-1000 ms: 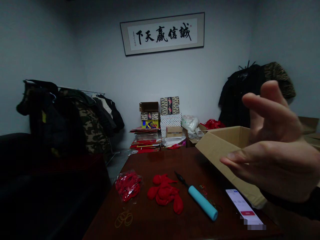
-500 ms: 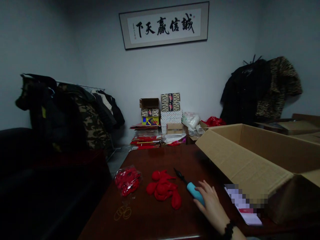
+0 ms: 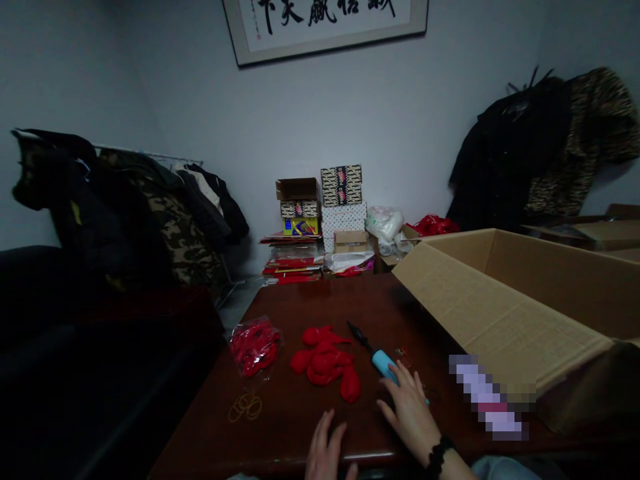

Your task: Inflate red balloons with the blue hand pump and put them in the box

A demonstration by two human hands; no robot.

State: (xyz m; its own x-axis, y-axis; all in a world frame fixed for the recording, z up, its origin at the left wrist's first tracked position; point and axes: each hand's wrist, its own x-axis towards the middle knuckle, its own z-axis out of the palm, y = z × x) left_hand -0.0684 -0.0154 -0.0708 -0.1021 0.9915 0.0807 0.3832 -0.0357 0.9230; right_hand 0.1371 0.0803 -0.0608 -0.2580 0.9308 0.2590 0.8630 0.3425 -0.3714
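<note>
Red balloons point(image 3: 325, 365) beyond left hand point(image 3: 324, 455); pump point(image 3: 383, 364) under right hand point(image 3: 411, 412); fingers parted, empty; box point(image 3: 505, 313) rightward

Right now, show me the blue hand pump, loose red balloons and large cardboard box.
Blue hand pump point(image 3: 383, 365): head view, on its barrel.
Loose red balloons point(image 3: 325, 365): head view, mid-pile.
Large cardboard box point(image 3: 500, 313): head view, outer side wall.
</note>
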